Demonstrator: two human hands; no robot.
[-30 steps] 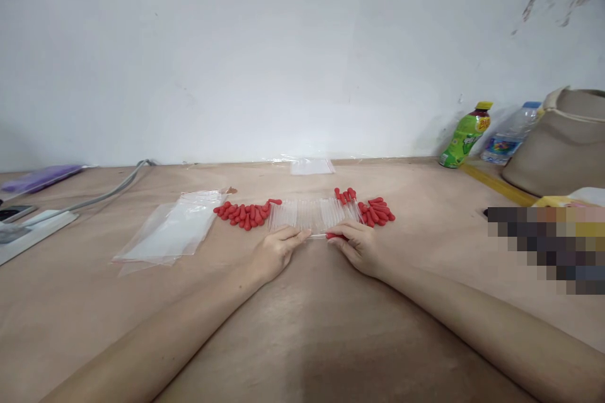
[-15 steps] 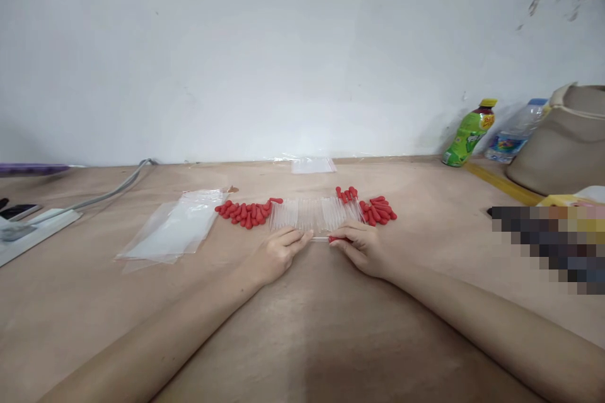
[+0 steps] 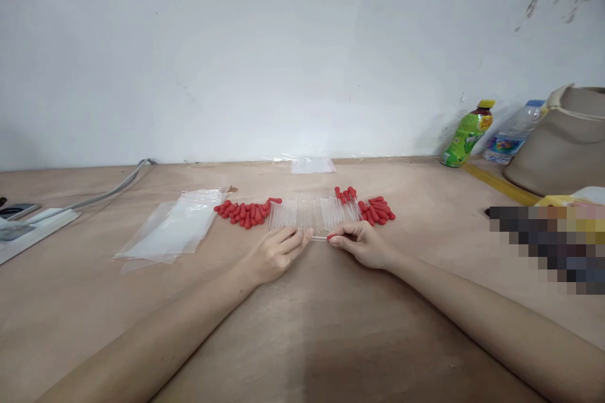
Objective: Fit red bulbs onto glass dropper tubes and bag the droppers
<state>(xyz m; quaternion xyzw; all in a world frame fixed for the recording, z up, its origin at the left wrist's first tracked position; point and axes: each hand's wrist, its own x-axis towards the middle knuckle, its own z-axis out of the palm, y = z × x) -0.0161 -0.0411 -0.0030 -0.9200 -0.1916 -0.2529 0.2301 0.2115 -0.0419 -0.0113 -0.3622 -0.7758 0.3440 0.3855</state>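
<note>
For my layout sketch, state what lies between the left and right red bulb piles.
The head view shows thin clear tubes there, with a few red bulbs at their far edge.

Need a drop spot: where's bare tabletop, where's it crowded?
Bare: brown tabletop between the forearms; also between the right pile of red teardrop bulbs and the green, yellow-capped plastic bottle.
Crowded: centre, thin clear tubes between that pile and the left pile, left hand and right hand in front.

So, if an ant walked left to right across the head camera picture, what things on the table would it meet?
White strip, clear plastic bags, left pile of red bulbs, thin clear tubes, right pile of red bulbs, green bottle, clear bottle, brownish bucket-shaped container.
</note>
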